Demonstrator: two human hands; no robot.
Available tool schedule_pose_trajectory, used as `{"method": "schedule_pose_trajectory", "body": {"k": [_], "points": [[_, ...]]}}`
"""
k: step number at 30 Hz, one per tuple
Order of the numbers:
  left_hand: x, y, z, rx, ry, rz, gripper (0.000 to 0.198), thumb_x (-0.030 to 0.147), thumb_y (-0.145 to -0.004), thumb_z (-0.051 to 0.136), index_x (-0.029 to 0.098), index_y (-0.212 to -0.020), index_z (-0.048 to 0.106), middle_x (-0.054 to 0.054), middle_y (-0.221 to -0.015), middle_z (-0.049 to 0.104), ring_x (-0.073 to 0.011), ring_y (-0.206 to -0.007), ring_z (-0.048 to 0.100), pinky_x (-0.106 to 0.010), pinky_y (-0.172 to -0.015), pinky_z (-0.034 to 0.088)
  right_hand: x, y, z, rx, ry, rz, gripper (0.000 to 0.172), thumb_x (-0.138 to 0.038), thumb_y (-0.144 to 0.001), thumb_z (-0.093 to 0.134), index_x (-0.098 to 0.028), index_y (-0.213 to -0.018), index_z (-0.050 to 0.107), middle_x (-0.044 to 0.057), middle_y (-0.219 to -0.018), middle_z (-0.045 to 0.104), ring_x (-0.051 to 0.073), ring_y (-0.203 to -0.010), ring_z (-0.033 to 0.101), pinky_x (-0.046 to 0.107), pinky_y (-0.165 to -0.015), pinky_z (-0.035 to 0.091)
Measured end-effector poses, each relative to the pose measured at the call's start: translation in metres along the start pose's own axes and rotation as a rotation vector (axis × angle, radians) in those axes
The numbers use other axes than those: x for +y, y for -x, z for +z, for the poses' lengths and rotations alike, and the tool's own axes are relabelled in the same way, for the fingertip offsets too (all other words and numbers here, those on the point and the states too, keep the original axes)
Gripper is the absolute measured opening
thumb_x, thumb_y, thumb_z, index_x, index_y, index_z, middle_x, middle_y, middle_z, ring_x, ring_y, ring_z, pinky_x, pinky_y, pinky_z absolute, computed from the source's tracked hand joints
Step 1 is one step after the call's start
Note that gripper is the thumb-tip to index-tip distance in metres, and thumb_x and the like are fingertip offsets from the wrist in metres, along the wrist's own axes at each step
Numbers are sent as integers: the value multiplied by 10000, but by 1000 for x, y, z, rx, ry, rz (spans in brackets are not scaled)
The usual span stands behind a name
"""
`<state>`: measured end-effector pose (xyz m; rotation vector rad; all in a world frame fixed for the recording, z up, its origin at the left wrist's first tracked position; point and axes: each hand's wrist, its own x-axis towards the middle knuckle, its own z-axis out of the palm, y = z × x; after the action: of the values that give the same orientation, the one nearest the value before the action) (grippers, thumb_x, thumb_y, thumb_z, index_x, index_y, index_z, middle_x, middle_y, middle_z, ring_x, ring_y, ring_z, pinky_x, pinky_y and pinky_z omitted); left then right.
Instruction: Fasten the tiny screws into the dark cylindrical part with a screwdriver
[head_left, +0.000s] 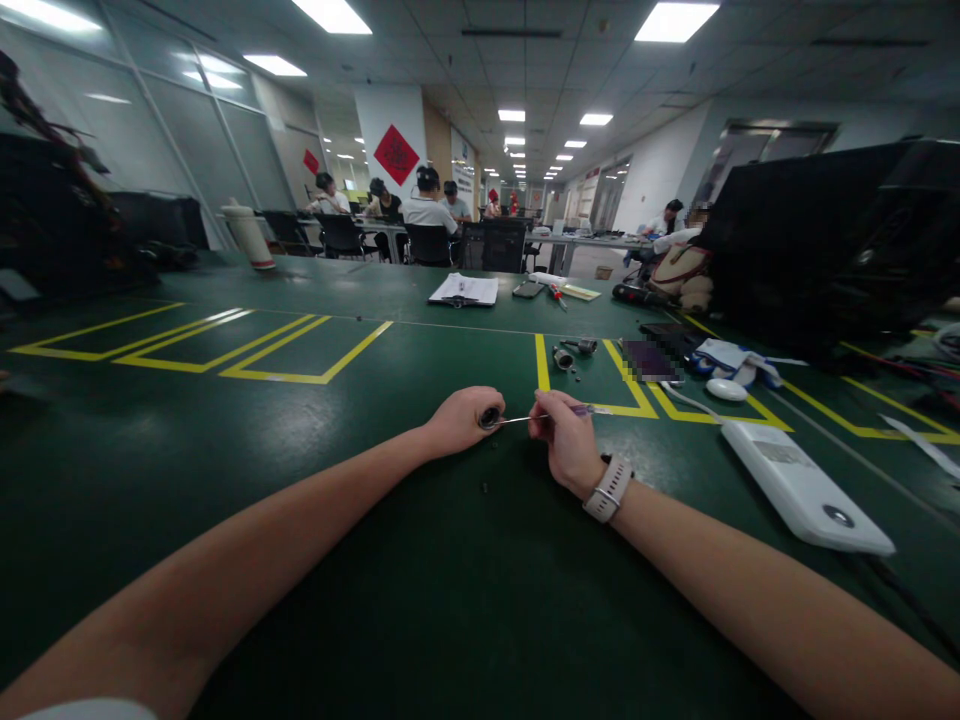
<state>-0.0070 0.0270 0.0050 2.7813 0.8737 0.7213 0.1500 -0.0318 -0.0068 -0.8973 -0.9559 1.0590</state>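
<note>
My left hand [463, 422] is closed around a small dark cylindrical metal part [489, 417], its round open end turned toward the camera. In my right hand [568, 440] is a thin screwdriver [517, 420] with a purplish handle; its metal shaft points left and its tip reaches the cylindrical part. Whether the tip is inside the part is too small to tell. Below the hands, a tiny dark piece [484, 488] lies on the green table [360, 600]. Beyond my right hand, inside a yellow-taped area, are two metal parts [563, 358] with tiny pieces beside them.
A clipboard [463, 290], a phone [528, 289] and a red-tipped tool [557, 296] lie farther back. On the right are a white power bank [806, 490], a cloth glove [731, 360] and a large black case [832, 240]. A white cup [248, 236] stands at the back left. People sit beyond.
</note>
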Motion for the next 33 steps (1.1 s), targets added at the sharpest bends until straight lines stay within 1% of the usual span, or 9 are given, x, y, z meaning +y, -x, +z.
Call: {"method": "schedule_pose_trajectory", "body": {"k": [3, 10, 14, 18, 21, 25, 28, 33], "points": [[0, 0, 0, -1, 7, 2, 115, 230, -771, 596, 162, -698, 537, 5, -692, 547, -132, -638, 519, -238, -591, 388, -3, 3, 2, -35, 36, -39, 265, -343, -731, 627, -189, -524, 566, -42, -456, 504, 103, -444, 452, 236, -460, 346], [1, 0, 0, -2, 18, -4, 120, 214, -783, 575, 161, -683, 537, 8, -674, 542, -128, -622, 514, -234, -581, 385, -5, 7, 5, -111, 117, -76, 219, -301, -750, 618, -188, -562, 608, -30, -495, 542, 120, -513, 494, 253, -533, 378], [1, 0, -1, -1, 30, -6, 116, 213, -776, 583, 161, -682, 539, 11, -676, 547, -125, -627, 520, -231, -586, 390, -4, 7, 4, -132, 131, -77, 221, -297, -758, 608, -189, -566, 605, -30, -501, 546, 123, -517, 499, 255, -536, 381], [0, 0, 0, 25, 38, -32, 120, 227, -775, 582, 162, -684, 538, 8, -676, 553, -131, -631, 524, -237, -581, 388, -6, 7, 4, -153, 129, -72, 216, -311, -757, 614, -189, -580, 607, -23, -519, 566, 129, -535, 519, 256, -547, 398], [-1, 1, 0, 52, 46, -54, 97, 218, -763, 585, 164, -695, 541, 8, -681, 560, -134, -645, 528, -242, -594, 393, -7, 9, 6, -193, 120, -59, 195, -318, -758, 618, -189, -612, 620, -14, -543, 594, 134, -547, 538, 267, -576, 434], [-1, 1, 1, 69, 61, -70, 83, 179, -752, 568, 166, -678, 533, 15, -667, 556, -128, -641, 521, -235, -590, 391, -8, 10, 8, -246, 114, -58, 210, -350, -764, 619, -195, -623, 620, -3, -592, 630, 143, -577, 564, 293, -635, 475], [-2, 0, 1, 70, 63, -74, 96, 173, -746, 567, 167, -662, 521, 18, -658, 547, -126, -632, 512, -232, -578, 383, -8, 10, 7, -234, 125, -88, 224, -363, -773, 610, -199, -622, 624, -3, -597, 630, 147, -589, 566, 295, -642, 472], [-2, 0, 1, 73, 59, -63, 126, 217, -765, 580, 166, -669, 516, 16, -660, 527, -129, -631, 503, -239, -578, 377, -10, 10, 3, -149, 177, -156, 227, -336, -784, 606, -203, -602, 633, -17, -581, 601, 141, -603, 544, 278, -640, 428]]}}
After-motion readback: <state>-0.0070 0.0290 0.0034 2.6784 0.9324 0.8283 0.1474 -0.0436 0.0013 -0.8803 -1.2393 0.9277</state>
